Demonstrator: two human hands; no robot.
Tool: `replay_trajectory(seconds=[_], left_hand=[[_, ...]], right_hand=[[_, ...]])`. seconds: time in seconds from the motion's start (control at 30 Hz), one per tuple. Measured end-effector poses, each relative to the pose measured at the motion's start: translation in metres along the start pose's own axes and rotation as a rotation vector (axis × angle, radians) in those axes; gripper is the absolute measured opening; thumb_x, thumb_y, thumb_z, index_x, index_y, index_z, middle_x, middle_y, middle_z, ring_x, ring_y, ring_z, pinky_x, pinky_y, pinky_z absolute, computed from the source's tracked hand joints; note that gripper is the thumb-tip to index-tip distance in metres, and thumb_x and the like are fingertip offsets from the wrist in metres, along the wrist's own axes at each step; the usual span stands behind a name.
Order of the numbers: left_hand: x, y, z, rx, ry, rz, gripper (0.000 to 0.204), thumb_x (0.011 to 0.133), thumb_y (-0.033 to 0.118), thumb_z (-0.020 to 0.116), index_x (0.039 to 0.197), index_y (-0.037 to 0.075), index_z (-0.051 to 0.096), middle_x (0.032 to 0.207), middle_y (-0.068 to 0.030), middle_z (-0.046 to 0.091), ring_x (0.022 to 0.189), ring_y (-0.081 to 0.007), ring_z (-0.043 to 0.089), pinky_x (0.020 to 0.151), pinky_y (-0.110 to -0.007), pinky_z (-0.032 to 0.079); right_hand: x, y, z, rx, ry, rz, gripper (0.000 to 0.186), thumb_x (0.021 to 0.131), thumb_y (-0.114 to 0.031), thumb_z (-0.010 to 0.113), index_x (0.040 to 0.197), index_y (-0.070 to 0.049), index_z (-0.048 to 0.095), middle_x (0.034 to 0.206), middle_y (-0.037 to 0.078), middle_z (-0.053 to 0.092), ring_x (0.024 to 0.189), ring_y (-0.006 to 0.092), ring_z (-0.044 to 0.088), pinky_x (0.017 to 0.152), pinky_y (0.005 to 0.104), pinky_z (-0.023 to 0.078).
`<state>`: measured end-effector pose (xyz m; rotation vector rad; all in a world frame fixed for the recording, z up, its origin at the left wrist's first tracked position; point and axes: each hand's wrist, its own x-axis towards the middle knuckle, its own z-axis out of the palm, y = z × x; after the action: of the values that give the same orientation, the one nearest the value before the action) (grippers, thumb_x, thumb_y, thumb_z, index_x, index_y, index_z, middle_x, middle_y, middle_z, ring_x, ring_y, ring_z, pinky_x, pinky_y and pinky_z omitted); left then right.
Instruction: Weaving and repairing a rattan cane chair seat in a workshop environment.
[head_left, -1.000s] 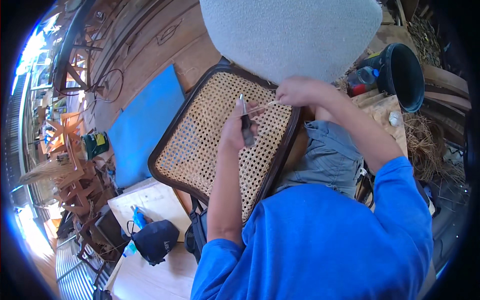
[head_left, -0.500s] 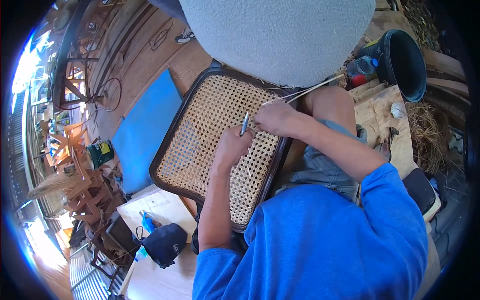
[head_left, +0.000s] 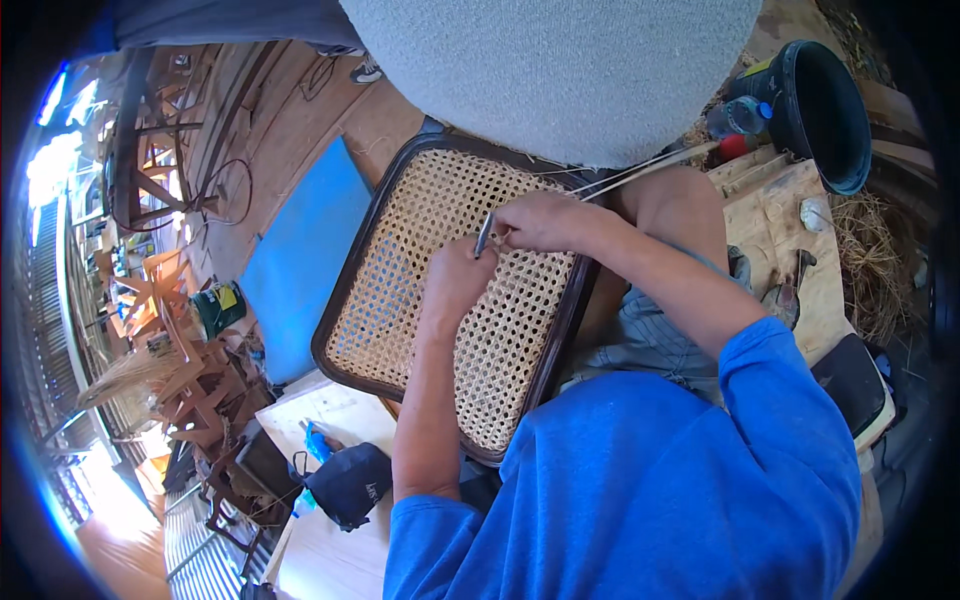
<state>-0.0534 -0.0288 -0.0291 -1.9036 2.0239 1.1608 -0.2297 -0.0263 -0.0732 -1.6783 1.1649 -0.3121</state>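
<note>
The left hand is gripping a slim, silver metal tool, fist closed; the right hand is holding its fingers bent beside it, contents hidden; a dark-framed, tan woven-cane panel is lying beneath both.

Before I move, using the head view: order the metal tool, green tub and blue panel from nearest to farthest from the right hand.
1. Metal tool: just left of the right hand, in the left hand.
2. Blue panel: left, past the cane frame.
3. Green tub: farther left, beyond the panel.
</note>
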Motion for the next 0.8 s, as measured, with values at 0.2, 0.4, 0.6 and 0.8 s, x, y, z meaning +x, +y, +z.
replay_trajectory(seconds=[0.2,0.4,0.6,0.8], left_hand=[[0.01,0.007,-0.008,-0.085,0.057,-0.018,0.021,0.081,0.019,0.054,0.079,0.0,0.064,0.066,-0.019,0.061,0.062,-0.0293,0.062,0.061,-0.039,0.048],[0.042,-0.036,-0.006,0.005,0.121,0.288,0.034,0.088,0.029,0.047,0.086,0.0,0.063,0.07,-0.0064,0.059,0.064,-0.012,0.057,0.059,-0.027,0.044],[0.046,-0.003,0.005,0.428,-0.12,0.191,0.034,0.086,0.033,0.047,0.093,0.004,0.063,0.096,-0.0196,0.063,0.091,-0.0376,0.06,0.077,-0.046,0.046],[0.068,0.02,0.023,0.694,-0.226,-0.048,0.032,0.084,0.029,0.048,0.1,0.007,0.065,0.105,-0.019,0.063,0.099,-0.0366,0.06,0.085,-0.046,0.046]], right_hand=[[0.028,0.023,-0.013,0.012,0.015,-0.079,0.019,0.08,-0.02,0.061,0.092,-0.006,0.067,0.085,0.014,0.067,0.079,0.0281,0.065,0.072,0.0394,0.049],[0.038,0.054,-0.022,-0.112,0.106,0.141,0.021,0.077,-0.027,0.063,0.09,-0.013,0.069,0.083,0.01,0.068,0.076,0.0248,0.065,0.069,0.0382,0.05],[0.042,0.082,-0.007,-0.115,0.122,0.32,0.019,0.075,-0.026,0.062,0.087,-0.013,0.07,0.08,0.012,0.067,0.075,0.0281,0.065,0.068,0.0388,0.05],[0.035,0.08,-0.005,-0.169,0.191,0.31,0.02,0.067,-0.017,0.061,0.083,-0.009,0.07,0.082,0.017,0.066,0.077,0.0342,0.064,0.07,0.0423,0.05]])
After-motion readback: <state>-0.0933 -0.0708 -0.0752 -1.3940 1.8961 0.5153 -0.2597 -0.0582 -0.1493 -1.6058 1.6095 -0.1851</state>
